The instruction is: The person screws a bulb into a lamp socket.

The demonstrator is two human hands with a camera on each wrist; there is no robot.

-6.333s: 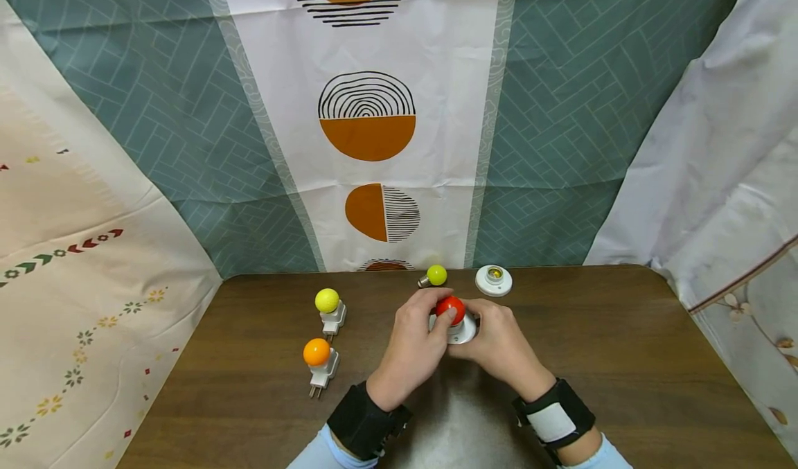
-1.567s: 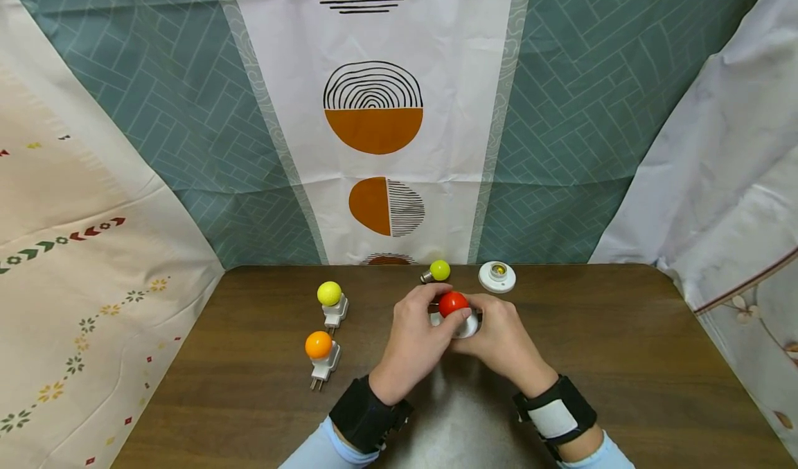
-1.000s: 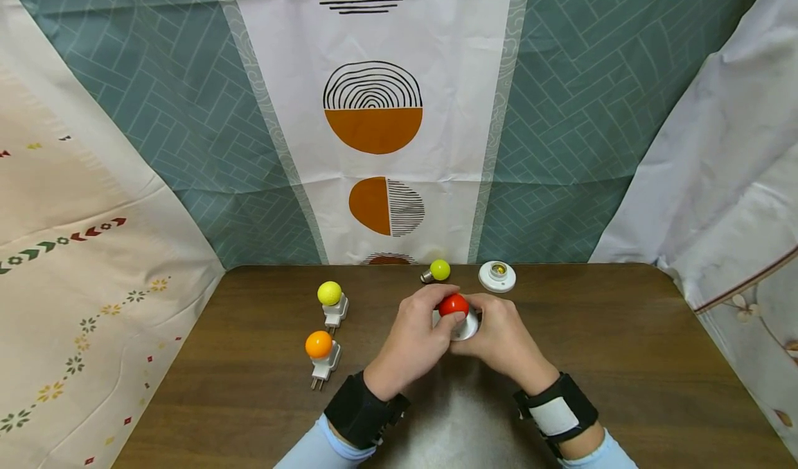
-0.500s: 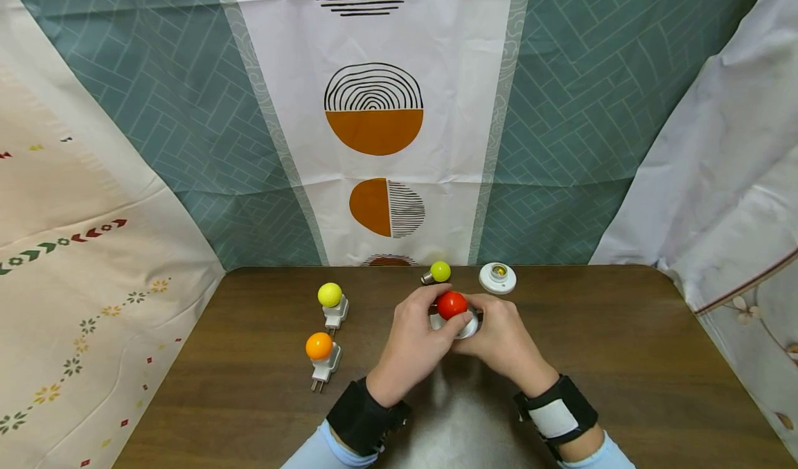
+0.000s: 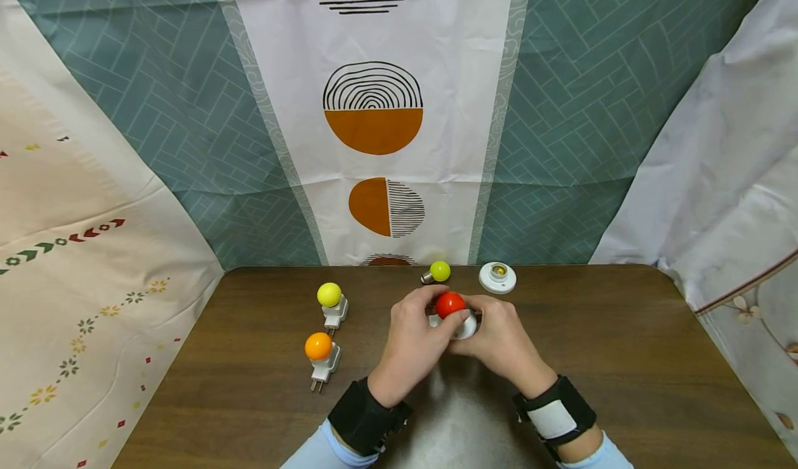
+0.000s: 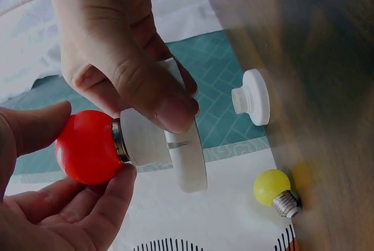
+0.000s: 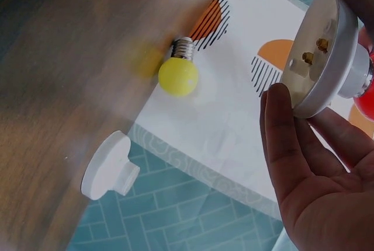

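Observation:
My left hand holds a round red light bulb between thumb and fingertips. My right hand pinches the disc base of a white lamp holder by its edge. The bulb sits in the holder's mouth, with a narrow metal band of its screw base showing between them in the left wrist view. Bulb and holder are tipped sideways there. Brass screws show on the holder's underside in the right wrist view.
Behind the hands lie a loose yellow-green bulb and a second white lamp holder on the wooden table. To the left are a yellow bulb and an orange bulb, each in a white plug adapter.
My left thumb and fingers have shifted back and forth around the red bulb, wrapping further over it a second ago. My right hand keeps its grip on the lamp holder.

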